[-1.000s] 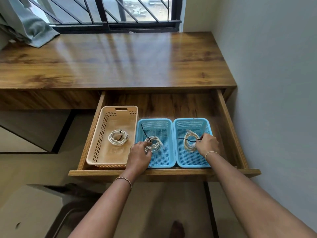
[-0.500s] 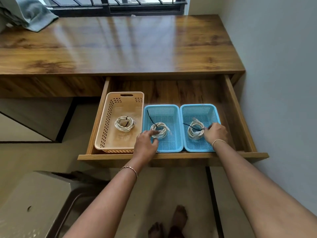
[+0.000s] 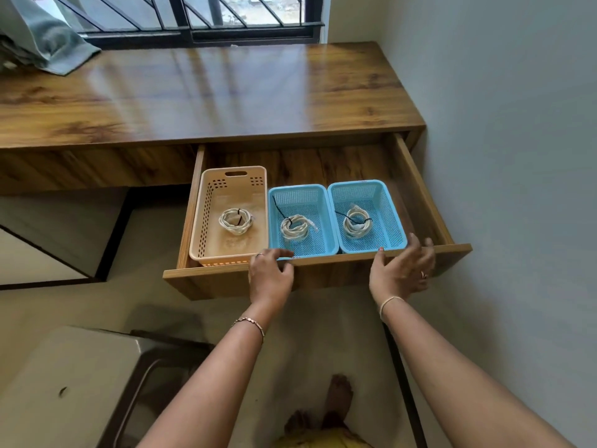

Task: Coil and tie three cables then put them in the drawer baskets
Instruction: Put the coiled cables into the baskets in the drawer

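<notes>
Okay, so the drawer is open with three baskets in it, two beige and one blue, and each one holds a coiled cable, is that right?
Not quite: the colours are swapped. The head view shows one beige basket and two blue baskets. The drawer is open, and each basket holds a coiled cable.

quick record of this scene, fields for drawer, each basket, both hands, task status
drawer: drawer pulled out from under the desk
beige basket: beige basket at the left, holds first coil, black tie
middle basket: middle blue basket holds second coil, black tie
right basket: right blue basket holds third coil, black tie
left hand: left hand at the drawer front, holding nothing
right hand: right hand open at the drawer front, holding nothing
status: one tied coil per basket
</notes>
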Tool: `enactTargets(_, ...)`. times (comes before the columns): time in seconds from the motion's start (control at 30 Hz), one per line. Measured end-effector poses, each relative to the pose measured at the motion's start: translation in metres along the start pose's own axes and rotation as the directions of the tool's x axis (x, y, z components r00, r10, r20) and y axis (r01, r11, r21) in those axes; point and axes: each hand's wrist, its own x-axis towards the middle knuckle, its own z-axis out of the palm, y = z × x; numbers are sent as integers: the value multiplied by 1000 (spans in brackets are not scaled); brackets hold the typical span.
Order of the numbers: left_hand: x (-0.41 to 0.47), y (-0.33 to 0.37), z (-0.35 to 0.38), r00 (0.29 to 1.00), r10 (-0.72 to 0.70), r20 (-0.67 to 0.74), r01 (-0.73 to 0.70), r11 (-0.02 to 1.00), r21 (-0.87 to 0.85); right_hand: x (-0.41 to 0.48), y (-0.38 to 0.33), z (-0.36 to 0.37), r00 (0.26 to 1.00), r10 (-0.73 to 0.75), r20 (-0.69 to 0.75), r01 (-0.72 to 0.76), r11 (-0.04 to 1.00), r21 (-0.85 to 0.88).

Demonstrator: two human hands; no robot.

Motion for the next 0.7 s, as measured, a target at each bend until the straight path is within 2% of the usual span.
enactTargets(0.07, -8, -2, 1, 999, -14, -47, 14, 1000, -15, -15, -1, -1, 982, 188, 17, -189, 975, 120)
enactTargets(0.1, -12, -3, 1, 996, -61, -66, 58, 997, -47, -20, -3, -3, 956, 282, 80, -293, 938, 186)
enactTargets(0.17, -18, -7, 5, 966, -252, -54, 242, 959, -145, -28, -10, -7, 856, 432, 283, -512, 785, 350)
enactTargets(0.23, -22, -14, 7, 869, -493, 44, 480, 819, -315, -33, -16, -8, 764, 447, 466, -642, 607, 469)
enactTargets(0.27, -22, -16, 6, 806, -576, 137, 573, 702, -423, -34, -18, -5, 744, 423, 517, -663, 567, 490)
enactTargets(0.33, -21, -17, 1, 720, -609, 333, 670, 481, -566, -32, -22, 3, 733, 391, 556, -673, 531, 515)
enactTargets(0.43, -11, -13, -13, 721, -554, 416, 665, 386, -639, -25, -34, 13, 701, 440, 561, -710, 498, 497)
enactTargets(0.57, 11, -8, -24, 684, -557, 471, 677, 244, -695, -13, -45, 27, 654, 474, 590, -756, 427, 496)
enactTargets(0.7, 37, 2, -26, 673, -568, 475, 680, 221, -699, 2, -53, 43, 667, 474, 575, -745, 450, 493)
